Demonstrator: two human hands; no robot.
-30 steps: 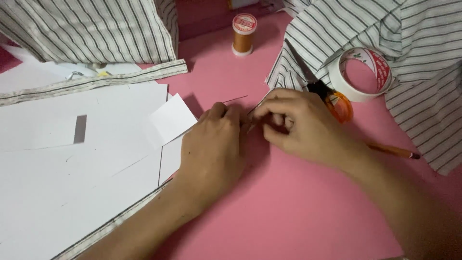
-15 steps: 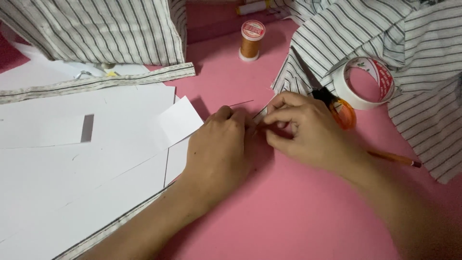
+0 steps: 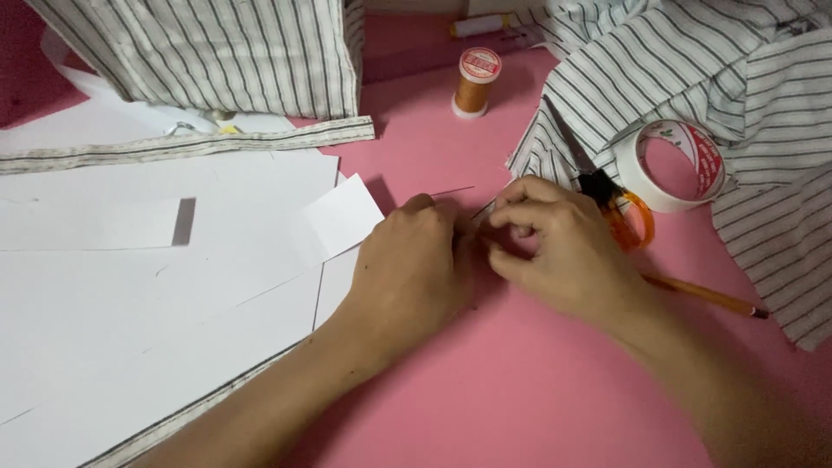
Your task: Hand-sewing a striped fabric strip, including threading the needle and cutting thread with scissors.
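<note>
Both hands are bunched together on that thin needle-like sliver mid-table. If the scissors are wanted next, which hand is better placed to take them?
Probably the right hand: the orange-handled scissors lie just beyond its knuckles. The left hand sits on the far side, by the white paper.

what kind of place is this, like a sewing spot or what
Probably a home sewing or dressmaking table: a spool of orange thread, striped fabric, white paper pattern sheets and orange-handled scissors lie on a pink surface.

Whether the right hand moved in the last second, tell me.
No. The right hand still sits just beside the orange-handled scissors; only the camera shifted.
</note>
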